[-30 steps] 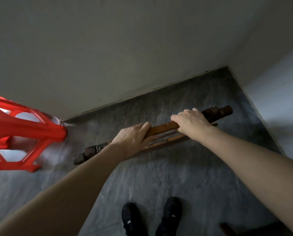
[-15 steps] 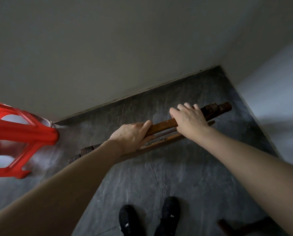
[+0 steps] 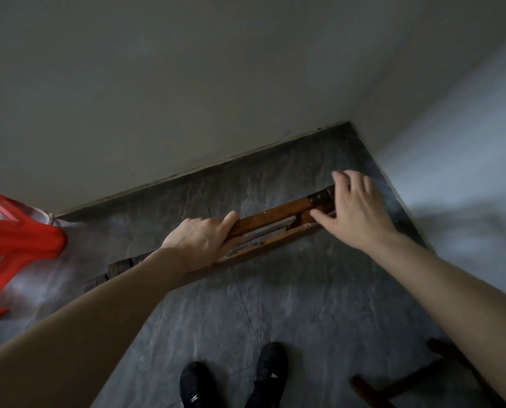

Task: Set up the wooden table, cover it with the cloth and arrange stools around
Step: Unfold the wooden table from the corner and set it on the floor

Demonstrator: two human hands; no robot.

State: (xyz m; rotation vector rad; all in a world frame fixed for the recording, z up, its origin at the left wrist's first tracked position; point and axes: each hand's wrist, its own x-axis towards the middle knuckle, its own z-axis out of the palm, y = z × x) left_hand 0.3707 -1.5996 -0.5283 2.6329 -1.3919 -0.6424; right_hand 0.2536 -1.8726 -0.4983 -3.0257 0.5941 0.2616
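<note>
A: Starting at the left edge, what is there?

B: A red plastic stool (image 3: 16, 240), partly out of frame, standing on the dark grey floor (image 3: 275, 290) close to the pale wall (image 3: 187, 83).

A: And next to it?

B: The folded wooden table (image 3: 263, 228), held on edge above the floor and running at a slant from lower left to upper right. Its dark turned leg end (image 3: 113, 269) pokes out at the lower left, just beside the left forearm.

A: How is the left hand placed?

B: The left hand (image 3: 198, 240) is wrapped around the upper wooden rail near the middle of the frame, fingers curled over it and thumb along the top (a firm clasp, as far as it shows).

A: And the right?

B: The right hand (image 3: 354, 213) is at the table's far right end, fingers spread wide. The thumb touches the wood by the hinge plate, but the fingers are not curled round anything, and they are a bit blurred.

A: Anything lower down?

B: Two black shoes (image 3: 234, 378) at the bottom centre, and to the right of them a dark wooden frame (image 3: 393, 384) lying on the floor, partly hidden by the right forearm.
</note>
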